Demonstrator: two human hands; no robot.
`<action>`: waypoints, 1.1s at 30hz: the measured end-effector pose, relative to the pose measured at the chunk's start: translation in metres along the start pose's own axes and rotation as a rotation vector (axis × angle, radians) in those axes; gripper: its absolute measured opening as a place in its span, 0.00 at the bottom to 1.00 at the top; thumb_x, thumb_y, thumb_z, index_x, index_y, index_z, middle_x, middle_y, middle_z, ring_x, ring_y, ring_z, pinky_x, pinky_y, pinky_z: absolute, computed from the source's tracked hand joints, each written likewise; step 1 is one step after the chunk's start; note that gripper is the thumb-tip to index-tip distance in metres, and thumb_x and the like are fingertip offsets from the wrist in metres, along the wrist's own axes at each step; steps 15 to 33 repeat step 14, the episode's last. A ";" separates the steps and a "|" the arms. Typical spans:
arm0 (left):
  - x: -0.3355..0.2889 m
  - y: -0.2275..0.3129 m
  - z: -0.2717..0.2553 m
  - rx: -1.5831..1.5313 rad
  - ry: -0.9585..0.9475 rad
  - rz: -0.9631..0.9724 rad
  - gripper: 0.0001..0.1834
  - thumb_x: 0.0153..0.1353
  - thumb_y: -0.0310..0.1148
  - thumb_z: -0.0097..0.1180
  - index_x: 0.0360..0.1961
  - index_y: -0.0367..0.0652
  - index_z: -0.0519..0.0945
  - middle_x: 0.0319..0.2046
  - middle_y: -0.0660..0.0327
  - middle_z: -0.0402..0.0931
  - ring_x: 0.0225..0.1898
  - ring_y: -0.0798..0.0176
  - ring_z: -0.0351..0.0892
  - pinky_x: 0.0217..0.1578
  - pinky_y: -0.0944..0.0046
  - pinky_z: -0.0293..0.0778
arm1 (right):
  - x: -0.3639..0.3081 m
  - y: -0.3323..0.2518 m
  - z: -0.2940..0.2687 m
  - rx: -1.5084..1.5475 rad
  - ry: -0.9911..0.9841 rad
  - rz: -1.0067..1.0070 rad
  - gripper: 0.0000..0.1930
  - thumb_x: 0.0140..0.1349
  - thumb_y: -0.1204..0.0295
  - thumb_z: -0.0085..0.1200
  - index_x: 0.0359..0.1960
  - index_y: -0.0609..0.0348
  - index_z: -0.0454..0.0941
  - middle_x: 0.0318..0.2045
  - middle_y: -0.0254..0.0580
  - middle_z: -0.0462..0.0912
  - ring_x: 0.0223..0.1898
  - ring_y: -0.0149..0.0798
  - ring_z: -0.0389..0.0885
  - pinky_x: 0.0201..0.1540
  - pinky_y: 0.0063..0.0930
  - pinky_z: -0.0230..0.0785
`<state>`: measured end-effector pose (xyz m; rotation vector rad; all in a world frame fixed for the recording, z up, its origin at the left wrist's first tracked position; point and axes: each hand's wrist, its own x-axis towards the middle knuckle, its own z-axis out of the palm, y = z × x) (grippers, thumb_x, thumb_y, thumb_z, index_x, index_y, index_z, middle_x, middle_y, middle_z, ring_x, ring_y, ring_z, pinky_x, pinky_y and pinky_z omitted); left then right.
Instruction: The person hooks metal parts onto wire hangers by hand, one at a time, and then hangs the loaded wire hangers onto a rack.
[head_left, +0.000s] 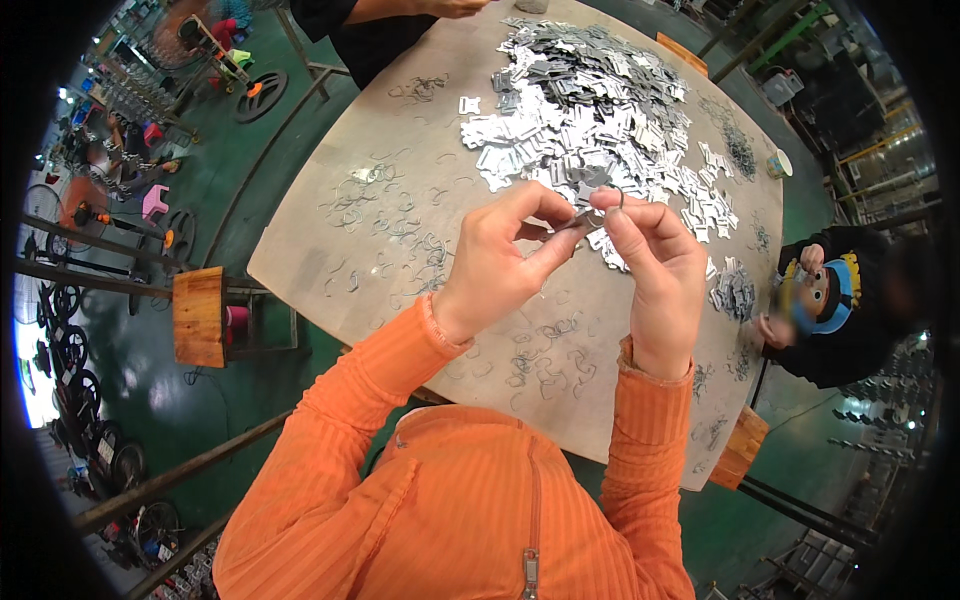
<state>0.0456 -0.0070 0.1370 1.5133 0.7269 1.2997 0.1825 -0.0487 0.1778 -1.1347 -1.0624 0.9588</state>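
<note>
Holding a small metal piece [578, 217] up in the middle of the frame, both hands meet just above the table [330, 210]. The left hand [497, 262] pinches one end of the piece, with its thumb and first finger pressed tight on it. The right hand [648, 262] pinches the other end, and its fingertips are squeezed together on the piece and on a thin wire ring [612, 198] at the top. Both arms wear orange ribbed sleeves [352, 400] that come in from the bottom of the frame. Behind the hands, in the upper middle, lies a big heap of shiny flat metal pieces [590, 100]. Lots of little bent wire clips [400, 220] are spread over the table to the left of the hands and below them. Another person in dark clothes [850, 300] sits at the right edge of the table. A wooden stool [199, 315] stands at the left, on the green floor [200, 400].
</note>
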 end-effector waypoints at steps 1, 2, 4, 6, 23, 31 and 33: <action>0.001 0.000 0.003 0.024 -0.007 0.010 0.05 0.51 0.21 0.59 0.30 0.36 0.76 0.26 0.62 0.77 0.28 0.70 0.77 0.29 0.70 0.76 | 0.000 0.000 -0.002 -0.003 0.005 0.000 0.04 0.56 0.77 0.56 0.30 0.66 0.77 0.37 0.44 0.80 0.42 0.32 0.74 0.48 0.26 0.65; 0.003 -0.001 0.005 0.050 -0.014 0.020 0.05 0.51 0.21 0.59 0.30 0.36 0.76 0.27 0.61 0.77 0.28 0.69 0.78 0.30 0.69 0.76 | 0.000 0.000 -0.003 0.013 0.034 0.001 0.04 0.56 0.77 0.56 0.30 0.65 0.77 0.37 0.44 0.80 0.42 0.32 0.75 0.48 0.26 0.65; 0.008 -0.007 0.009 0.109 -0.051 0.090 0.06 0.51 0.20 0.59 0.31 0.35 0.75 0.28 0.60 0.77 0.29 0.69 0.78 0.30 0.70 0.76 | 0.001 0.002 -0.004 0.029 0.067 0.004 0.04 0.57 0.77 0.56 0.29 0.65 0.77 0.37 0.44 0.80 0.42 0.32 0.75 0.48 0.26 0.65; 0.011 -0.014 0.013 0.168 -0.087 0.157 0.07 0.51 0.20 0.58 0.32 0.35 0.75 0.29 0.60 0.77 0.29 0.70 0.78 0.30 0.71 0.77 | 0.002 0.004 -0.003 0.014 0.137 -0.037 0.03 0.57 0.78 0.55 0.29 0.65 0.76 0.36 0.43 0.79 0.42 0.32 0.75 0.49 0.27 0.65; 0.029 -0.062 0.011 0.032 -0.137 0.037 0.09 0.60 0.28 0.50 0.40 0.39 0.77 0.35 0.57 0.78 0.39 0.62 0.77 0.44 0.64 0.73 | 0.003 0.031 -0.023 -0.256 0.286 -0.458 0.05 0.55 0.82 0.53 0.33 0.61 0.74 0.36 0.44 0.78 0.40 0.37 0.76 0.62 0.46 0.49; 0.029 -0.062 0.011 0.032 -0.137 0.037 0.09 0.60 0.28 0.50 0.40 0.39 0.77 0.35 0.57 0.78 0.39 0.62 0.77 0.44 0.64 0.73 | 0.003 0.031 -0.023 -0.256 0.286 -0.458 0.05 0.55 0.82 0.53 0.33 0.61 0.74 0.36 0.44 0.78 0.40 0.37 0.76 0.62 0.46 0.49; 0.029 -0.062 0.011 0.032 -0.137 0.037 0.09 0.60 0.28 0.50 0.40 0.39 0.77 0.35 0.57 0.78 0.39 0.62 0.77 0.44 0.64 0.73 | 0.003 0.031 -0.023 -0.256 0.286 -0.458 0.05 0.55 0.82 0.53 0.33 0.61 0.74 0.36 0.44 0.78 0.40 0.37 0.76 0.62 0.46 0.49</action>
